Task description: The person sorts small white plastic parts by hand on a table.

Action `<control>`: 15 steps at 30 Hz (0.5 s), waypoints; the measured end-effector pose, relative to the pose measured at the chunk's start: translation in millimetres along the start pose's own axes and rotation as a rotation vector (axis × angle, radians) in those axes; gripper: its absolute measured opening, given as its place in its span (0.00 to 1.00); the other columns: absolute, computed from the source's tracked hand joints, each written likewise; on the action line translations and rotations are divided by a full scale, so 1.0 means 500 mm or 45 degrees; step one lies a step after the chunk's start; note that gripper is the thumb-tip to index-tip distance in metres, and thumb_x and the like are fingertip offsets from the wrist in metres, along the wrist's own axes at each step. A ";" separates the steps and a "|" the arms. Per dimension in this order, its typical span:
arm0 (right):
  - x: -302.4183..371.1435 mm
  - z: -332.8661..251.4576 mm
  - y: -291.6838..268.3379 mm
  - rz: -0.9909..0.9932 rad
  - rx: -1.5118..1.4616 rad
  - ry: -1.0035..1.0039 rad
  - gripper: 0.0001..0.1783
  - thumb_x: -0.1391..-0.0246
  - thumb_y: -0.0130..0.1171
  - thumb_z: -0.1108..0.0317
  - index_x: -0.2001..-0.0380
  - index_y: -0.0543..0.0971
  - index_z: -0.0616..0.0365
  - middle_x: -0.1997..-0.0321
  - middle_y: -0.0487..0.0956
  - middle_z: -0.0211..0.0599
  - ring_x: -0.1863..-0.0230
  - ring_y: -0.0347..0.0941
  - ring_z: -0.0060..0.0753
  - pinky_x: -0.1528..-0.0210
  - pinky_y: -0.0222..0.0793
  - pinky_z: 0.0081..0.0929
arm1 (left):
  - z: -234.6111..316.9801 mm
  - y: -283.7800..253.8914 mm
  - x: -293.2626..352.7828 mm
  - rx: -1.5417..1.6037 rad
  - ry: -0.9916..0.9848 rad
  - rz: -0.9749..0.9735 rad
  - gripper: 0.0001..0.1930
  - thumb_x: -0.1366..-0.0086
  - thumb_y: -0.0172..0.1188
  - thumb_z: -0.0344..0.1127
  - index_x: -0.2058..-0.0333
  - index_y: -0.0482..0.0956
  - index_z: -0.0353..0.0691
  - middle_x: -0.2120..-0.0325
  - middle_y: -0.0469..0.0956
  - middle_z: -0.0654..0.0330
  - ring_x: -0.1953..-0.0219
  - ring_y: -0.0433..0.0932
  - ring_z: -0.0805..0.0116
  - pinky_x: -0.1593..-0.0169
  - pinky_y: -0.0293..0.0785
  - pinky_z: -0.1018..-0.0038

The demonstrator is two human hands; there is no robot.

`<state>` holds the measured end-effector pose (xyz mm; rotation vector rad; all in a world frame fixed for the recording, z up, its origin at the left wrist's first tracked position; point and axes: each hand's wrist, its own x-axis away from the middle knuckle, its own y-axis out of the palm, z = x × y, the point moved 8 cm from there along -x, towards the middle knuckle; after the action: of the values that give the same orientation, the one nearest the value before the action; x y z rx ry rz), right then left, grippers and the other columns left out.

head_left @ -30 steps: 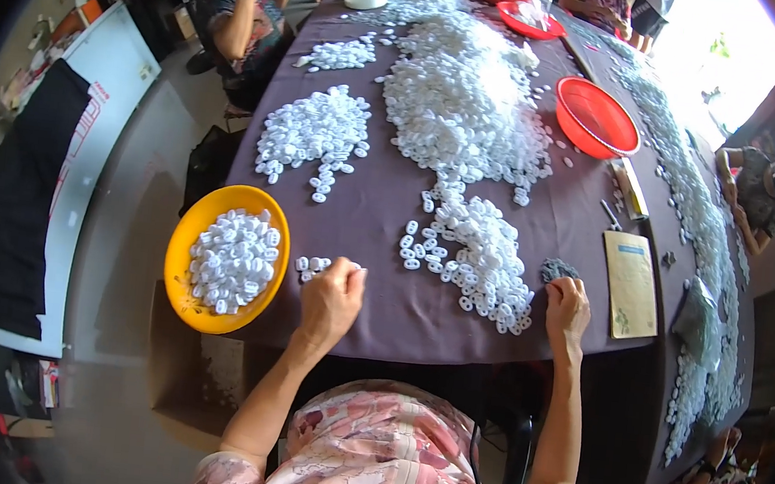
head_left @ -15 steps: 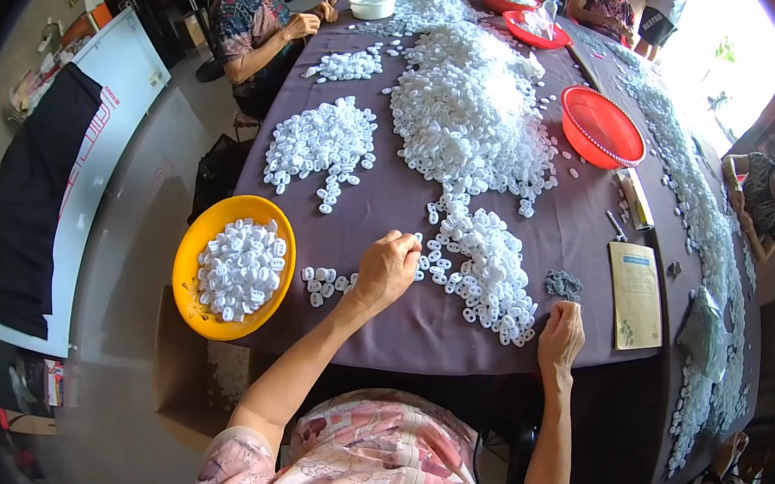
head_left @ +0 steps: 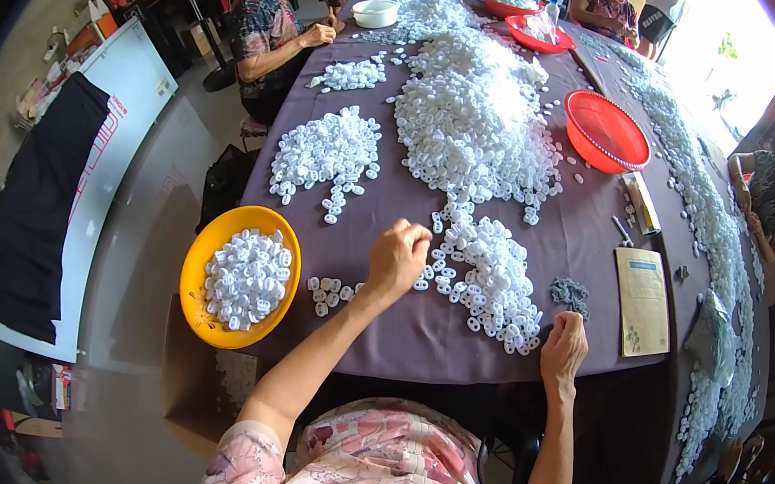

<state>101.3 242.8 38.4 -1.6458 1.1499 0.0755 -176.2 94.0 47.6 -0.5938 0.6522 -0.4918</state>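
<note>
While holed white ovals lie heaped, both hands are pinched, any contents hidden.

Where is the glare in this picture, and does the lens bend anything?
Head view: glare whitens the bright opening at upper right; head view: the large heap of small white oval pieces looks partly overexposed; head view: the purplish-brown cloth-covered table shows curved edges.

The left hand has moved — from near the yellow bowl to the white oval pieces — and the right hand has drawn back slightly.
</note>
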 end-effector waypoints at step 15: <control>-0.010 -0.006 -0.007 0.052 -0.069 0.014 0.02 0.48 0.51 0.78 0.70 0.70 0.61 0.74 0.71 0.43 0.71 0.71 0.47 0.68 0.66 0.35 | -0.069 0.094 -0.092 -0.126 -0.050 -0.163 0.08 0.49 0.64 0.36 0.68 0.81 0.48 0.72 0.75 0.59 0.68 0.77 0.60 0.65 0.73 0.65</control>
<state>99.5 243.4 45.0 -1.6725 1.1991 0.1254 -220.3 143.1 14.1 -0.7400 0.6059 -0.5685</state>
